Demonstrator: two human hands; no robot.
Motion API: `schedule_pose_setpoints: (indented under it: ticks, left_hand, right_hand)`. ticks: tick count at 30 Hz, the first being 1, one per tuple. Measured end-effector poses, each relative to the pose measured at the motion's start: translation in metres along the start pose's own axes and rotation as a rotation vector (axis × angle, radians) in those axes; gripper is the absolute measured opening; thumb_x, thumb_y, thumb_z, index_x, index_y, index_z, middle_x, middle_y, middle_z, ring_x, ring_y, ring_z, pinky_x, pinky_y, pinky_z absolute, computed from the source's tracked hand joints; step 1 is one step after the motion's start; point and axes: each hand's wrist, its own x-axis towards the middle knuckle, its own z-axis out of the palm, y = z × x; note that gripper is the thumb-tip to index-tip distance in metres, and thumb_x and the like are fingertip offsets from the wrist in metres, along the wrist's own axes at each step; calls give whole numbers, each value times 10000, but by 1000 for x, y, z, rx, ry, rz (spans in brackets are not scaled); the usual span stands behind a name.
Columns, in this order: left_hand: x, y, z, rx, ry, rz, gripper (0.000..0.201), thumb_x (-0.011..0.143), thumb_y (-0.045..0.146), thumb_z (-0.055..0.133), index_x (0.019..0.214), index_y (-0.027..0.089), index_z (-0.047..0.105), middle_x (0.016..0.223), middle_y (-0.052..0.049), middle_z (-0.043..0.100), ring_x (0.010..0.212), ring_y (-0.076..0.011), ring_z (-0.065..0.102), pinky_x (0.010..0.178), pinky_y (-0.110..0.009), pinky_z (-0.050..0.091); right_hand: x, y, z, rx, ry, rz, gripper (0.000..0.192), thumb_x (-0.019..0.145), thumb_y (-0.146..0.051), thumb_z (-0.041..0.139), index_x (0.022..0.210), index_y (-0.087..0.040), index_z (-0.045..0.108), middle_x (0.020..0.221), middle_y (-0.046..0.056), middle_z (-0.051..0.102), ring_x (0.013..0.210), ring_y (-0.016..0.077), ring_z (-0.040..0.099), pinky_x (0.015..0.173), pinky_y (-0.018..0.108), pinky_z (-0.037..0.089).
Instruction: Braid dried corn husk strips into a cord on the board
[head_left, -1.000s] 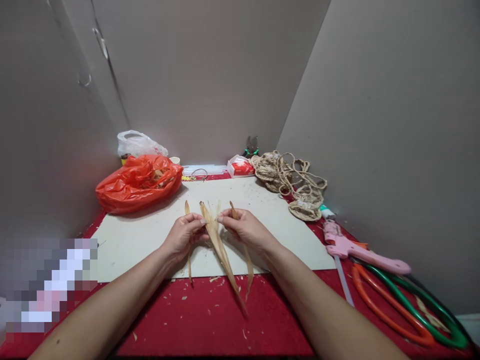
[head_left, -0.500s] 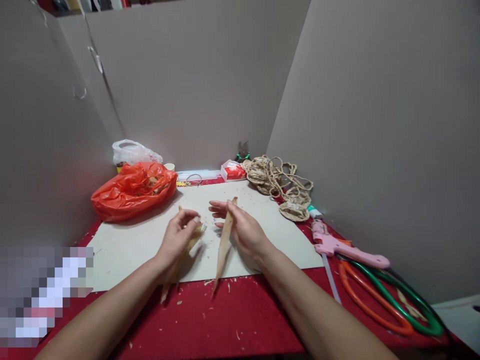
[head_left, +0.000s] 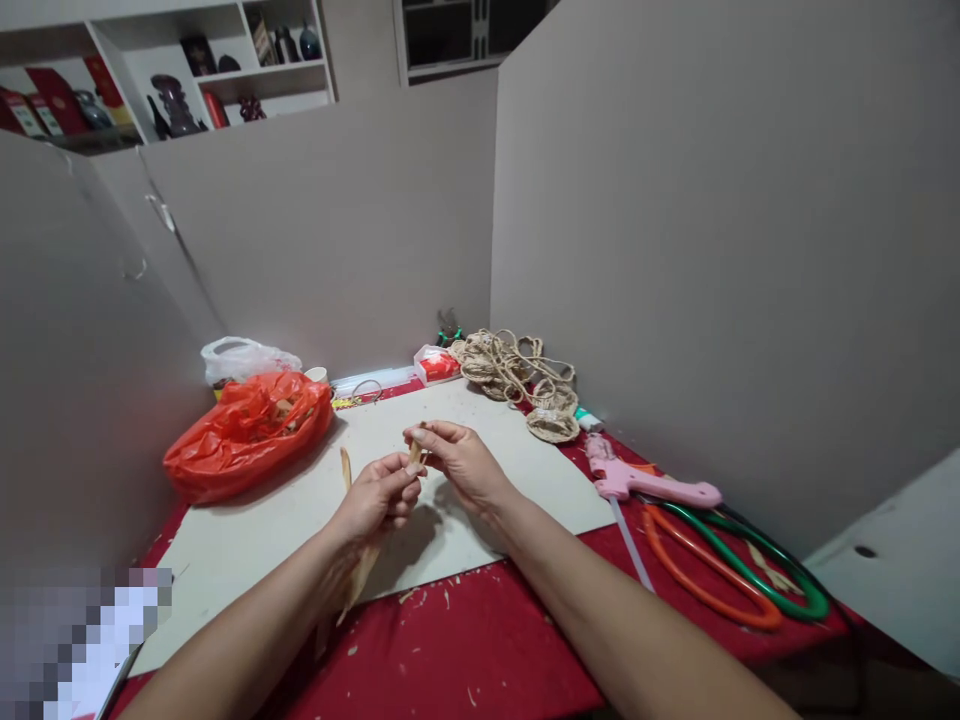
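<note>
A: What's nearest?

B: Both forearms come in from 6 o'clock over the red cloth [head_left: 480, 650], which is littered with pale scraps. The left hand [head_left: 375, 500] is curled around a bundle of dry husk strips [head_left: 364, 575]; their tails hang down toward 7 o'clock and one tip sticks up at 11 o'clock of the hand.

A: And the right hand?

B: The right hand [head_left: 461, 465] sits just at 2 o'clock of the left, thumb and forefinger pinched on the top end of a strip [head_left: 415, 452]. The two hands touch there, above the white board [head_left: 300, 500].

A: What's off to the sides?

B: At 3 o'clock, on the cloth, a pink glue gun [head_left: 645, 485], with orange and green hoops [head_left: 735, 575] just beyond its handle. At 9 to 10 o'clock, an orange bag [head_left: 244, 435] lies on the board's corner, more husks showing in its mouth.

A: Farther back?

B: At 1 o'clock, a heap of twine [head_left: 517, 375]; beside it at 12, a small red-and-white pack [head_left: 436, 366]. Behind the orange bag, a clear bag [head_left: 244, 358]. Grey partition walls close in all around.
</note>
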Motion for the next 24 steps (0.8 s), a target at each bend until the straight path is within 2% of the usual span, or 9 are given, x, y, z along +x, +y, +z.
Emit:
schedule_pose_setpoints:
  ticks: [3, 7, 10, 11, 13, 16, 21, 24]
  left_hand:
    - [4, 0, 3, 25, 41, 78, 286, 796, 445, 610, 904, 201, 507, 475, 129, 207, 363, -24, 102, 348, -136, 91]
    - [10, -9, 6, 71, 139, 146, 349, 780, 504, 605, 900, 185, 530, 464, 127, 235, 354, -23, 118, 355, -152, 109]
    - [13, -17, 3, 64, 158, 151, 359, 768, 513, 611, 865, 174, 543, 441, 129, 229, 347, -27, 131, 360, -164, 129]
    - [15, -19, 1, 72, 152, 155, 357, 764, 507, 618, 853, 167, 553, 441, 123, 261, 346, -26, 157, 367, -168, 149]
    - [16, -20, -4, 107, 125, 161, 352, 753, 484, 640, 829, 145, 581, 499, 76, 428, 368, -26, 285, 402, -178, 221]
    - [16, -15, -10, 163, 58, 141, 348, 756, 459, 651, 834, 121, 621, 711, -31, 625, 495, -59, 492, 513, -199, 335]
    - [8, -2, -13, 263, -77, 57, 370, 793, 477, 608, 937, 136, 627, 739, -71, 676, 602, -126, 587, 681, -270, 432]
    - [7, 1, -12, 313, -106, 47, 320, 778, 441, 642, 877, 137, 637, 739, -66, 679, 627, -126, 598, 690, -262, 446]
  right_hand:
    - [3, -1, -3, -90, 70, -87, 259, 616, -393, 763, 671, -146, 703, 569, -20, 587, 533, 81, 470, 544, 227, 376]
    - [6, -2, -8, -167, 121, -117, 316, 651, -445, 730, 640, -134, 675, 415, -68, 423, 408, 54, 328, 429, 215, 255]
    - [8, -4, -12, -71, 152, -73, 332, 629, -454, 743, 672, -133, 667, 441, -62, 452, 398, 52, 344, 414, 207, 274]
    - [9, -5, -13, -53, 168, -69, 332, 616, -448, 753, 670, -133, 664, 463, -53, 477, 407, 52, 362, 417, 204, 291]
    - [9, -6, -15, -57, 181, -67, 332, 605, -443, 762, 659, -132, 660, 497, -36, 516, 426, 53, 393, 423, 199, 314]
    - [9, -7, -15, -122, 160, -57, 334, 615, -450, 756, 655, -133, 661, 504, -29, 533, 433, 58, 413, 423, 199, 327]
    - [8, -6, -16, -196, 109, -15, 301, 626, -417, 750, 632, -139, 634, 513, -30, 561, 428, 55, 438, 438, 199, 351]
    - [8, -4, -16, -211, 69, 10, 294, 623, -396, 747, 618, -134, 614, 530, -22, 585, 419, 51, 449, 444, 201, 360]
